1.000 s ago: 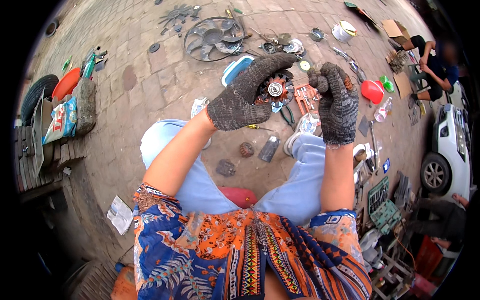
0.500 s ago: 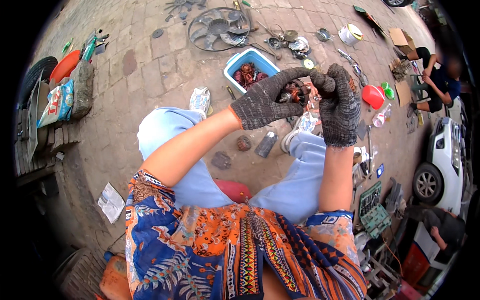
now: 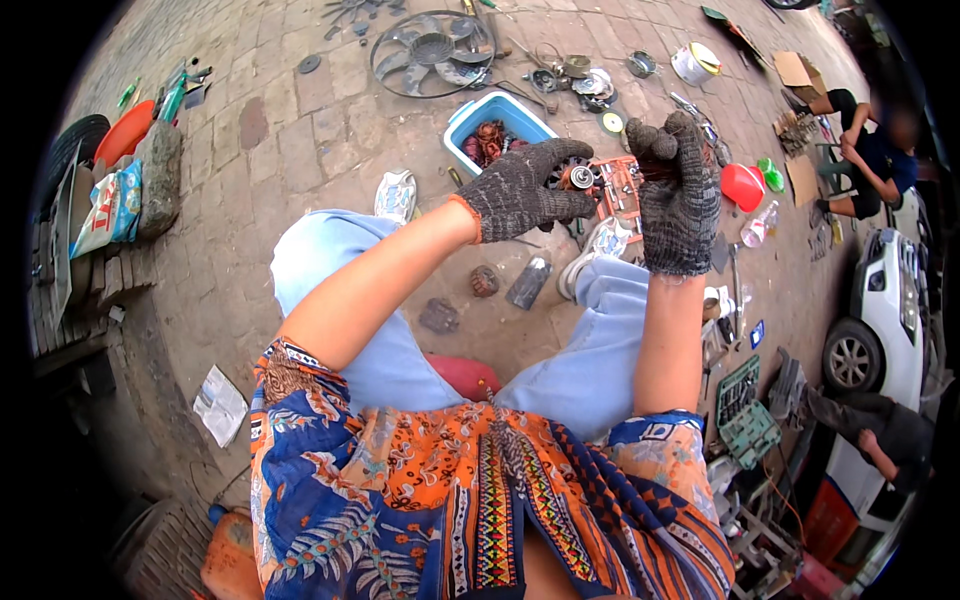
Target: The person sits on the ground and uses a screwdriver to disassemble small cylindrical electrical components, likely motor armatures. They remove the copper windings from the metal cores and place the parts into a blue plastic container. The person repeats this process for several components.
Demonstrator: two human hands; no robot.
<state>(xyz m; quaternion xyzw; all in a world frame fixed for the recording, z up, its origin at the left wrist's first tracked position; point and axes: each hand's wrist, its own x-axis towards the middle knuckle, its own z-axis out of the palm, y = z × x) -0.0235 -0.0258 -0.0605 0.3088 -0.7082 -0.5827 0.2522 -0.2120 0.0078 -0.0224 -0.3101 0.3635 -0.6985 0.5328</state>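
My left hand (image 3: pixel 522 195), in a dark grey knit glove, is closed round a motor armature (image 3: pixel 581 178); its round shaft end shows between thumb and fingers. To its right my right hand (image 3: pixel 681 205), gloved alike, is raised with thumb and fingers pinched together. Thin reddish-brown strands of copper wire (image 3: pixel 655 170) show inside that grip, partly hidden. The hands are apart. Just beyond the left hand stands a blue tub (image 3: pixel 462 128) with copper windings (image 3: pixel 490 140) in it. An orange tool case (image 3: pixel 622 195) lies on the ground between and below the hands.
A fan with a ring (image 3: pixel 432 50), a white bucket (image 3: pixel 694 64) and a red bowl (image 3: pixel 742 187) lie farther off. A green socket set (image 3: pixel 745 425) is at right. Near my feet sit a dark block (image 3: pixel 530 282) and a round wound part (image 3: pixel 484 281). Another person (image 3: pixel 868 150) sits at far right.
My left hand has moved slightly left and turned the armature so its shaft end faces up. The gap between the hands has widened. My right hand has tilted a little.
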